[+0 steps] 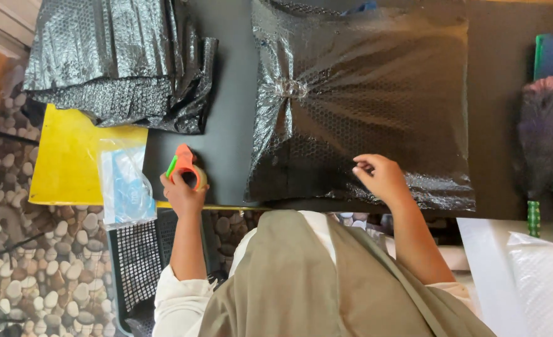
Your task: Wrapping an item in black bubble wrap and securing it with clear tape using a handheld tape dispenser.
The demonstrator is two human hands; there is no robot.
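A large parcel wrapped in black bubble wrap [363,100] lies on the dark table [226,125] in front of me. My right hand [379,176] rests on its near edge with the fingers curled, pinching at the wrap. My left hand [183,193] holds an orange tape dispenser [186,165] with a roll of tape, at the table's near edge to the left of the parcel.
A heap of folded black bubble wrap [114,56] lies at the back left. Under it is a yellow board [67,156] with a clear plastic bag [123,184] on top. A black mesh crate [139,262] stands on the pebble floor. White sheets [526,268] lie at the right.
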